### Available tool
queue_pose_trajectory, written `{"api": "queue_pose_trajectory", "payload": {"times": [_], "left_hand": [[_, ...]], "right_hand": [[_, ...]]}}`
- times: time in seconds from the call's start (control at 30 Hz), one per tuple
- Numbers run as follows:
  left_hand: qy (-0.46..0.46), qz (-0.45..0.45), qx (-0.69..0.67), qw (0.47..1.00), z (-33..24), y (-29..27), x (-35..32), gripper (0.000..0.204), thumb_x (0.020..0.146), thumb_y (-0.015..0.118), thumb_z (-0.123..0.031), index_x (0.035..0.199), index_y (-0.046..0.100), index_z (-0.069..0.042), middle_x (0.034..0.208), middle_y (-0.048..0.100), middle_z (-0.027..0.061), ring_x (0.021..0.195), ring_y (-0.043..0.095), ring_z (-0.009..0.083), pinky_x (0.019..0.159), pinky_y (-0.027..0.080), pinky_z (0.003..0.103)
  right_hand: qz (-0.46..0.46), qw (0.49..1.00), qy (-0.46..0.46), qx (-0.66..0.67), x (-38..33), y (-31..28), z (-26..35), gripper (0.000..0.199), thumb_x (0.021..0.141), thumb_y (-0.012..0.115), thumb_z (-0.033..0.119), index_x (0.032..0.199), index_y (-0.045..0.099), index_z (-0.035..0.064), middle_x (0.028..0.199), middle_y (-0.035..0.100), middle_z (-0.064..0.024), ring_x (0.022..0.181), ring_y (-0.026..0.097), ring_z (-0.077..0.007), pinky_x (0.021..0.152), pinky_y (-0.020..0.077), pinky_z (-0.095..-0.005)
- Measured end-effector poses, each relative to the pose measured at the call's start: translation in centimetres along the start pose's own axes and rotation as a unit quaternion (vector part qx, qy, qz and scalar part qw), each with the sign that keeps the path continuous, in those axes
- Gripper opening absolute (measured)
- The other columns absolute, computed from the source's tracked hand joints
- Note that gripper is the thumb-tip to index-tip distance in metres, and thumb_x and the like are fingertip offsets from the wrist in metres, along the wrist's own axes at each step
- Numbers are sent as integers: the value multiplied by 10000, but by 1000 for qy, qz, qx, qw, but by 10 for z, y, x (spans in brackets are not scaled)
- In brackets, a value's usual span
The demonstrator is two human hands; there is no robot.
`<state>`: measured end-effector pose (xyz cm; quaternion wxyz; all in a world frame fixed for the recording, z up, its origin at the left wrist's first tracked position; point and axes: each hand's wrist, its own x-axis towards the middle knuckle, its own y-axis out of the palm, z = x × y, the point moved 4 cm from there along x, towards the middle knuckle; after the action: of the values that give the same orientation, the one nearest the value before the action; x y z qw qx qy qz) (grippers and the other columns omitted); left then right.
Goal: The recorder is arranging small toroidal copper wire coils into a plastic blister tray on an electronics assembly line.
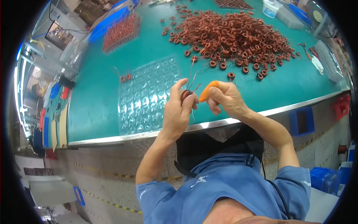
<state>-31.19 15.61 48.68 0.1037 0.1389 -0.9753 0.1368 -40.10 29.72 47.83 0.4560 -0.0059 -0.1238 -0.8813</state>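
Observation:
My left hand [178, 108] grips a small wire-wound toroid coil [186, 95] between thumb and fingers, its long thin leads sticking up and to the right. Just right of it is my right hand [227, 98], fingers curled and thumb pressed to the index finger. An orange finger cot [209, 91] covers that index finger, its tip close to the coil's leads. Whether anything thin sits in that pinch is hidden. Below and left of the coil lies a clear plastic blister tray [143, 99] with rows of round pockets. Two coils [126, 78] rest at its upper left.
A large heap of toroid coils [235, 37] covers the far right of the green table [93, 86]. One coil [231, 76] lies beyond my right hand. A filled tray [122, 33] stands far left, a white tub [271, 8] far right. The metal table edge [209, 124] runs beneath my forearms.

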Motion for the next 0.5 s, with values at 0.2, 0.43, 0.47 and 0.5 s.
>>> {"api": "queue_pose_trajectory", "payload": {"times": [0.2,0.43,0.47,0.5], "left_hand": [[70,-24,171,983,-9,-8,-10,327,955,565,-147,1221,408,-38,928,641,218,902,658,387,717,533,435],[78,105,170,977,-34,-20,-10,294,890,659,-153,1092,490,-21,915,644,170,847,663,318,710,519,386],[48,134,168,975,-35,-21,-10,298,885,665,-149,1091,492,-22,904,641,164,834,660,313,708,516,382],[19,163,165,972,-36,-21,-11,302,879,670,-145,1091,493,-24,892,638,158,821,658,307,705,513,379]], "right_hand": [[-6,1000,6,-28,10,23,15,308,941,629,267,826,637,-18,570,536,4,484,485,-53,434,365,-209],[22,997,78,-18,4,13,8,291,901,660,282,784,635,16,549,539,0,452,483,-65,415,342,-216],[23,996,80,-16,3,14,8,291,901,660,282,784,635,16,549,539,0,452,483,-65,415,342,-216],[13,996,89,-23,2,15,8,300,896,664,282,769,633,13,540,534,4,446,478,-66,416,343,-222]]}}
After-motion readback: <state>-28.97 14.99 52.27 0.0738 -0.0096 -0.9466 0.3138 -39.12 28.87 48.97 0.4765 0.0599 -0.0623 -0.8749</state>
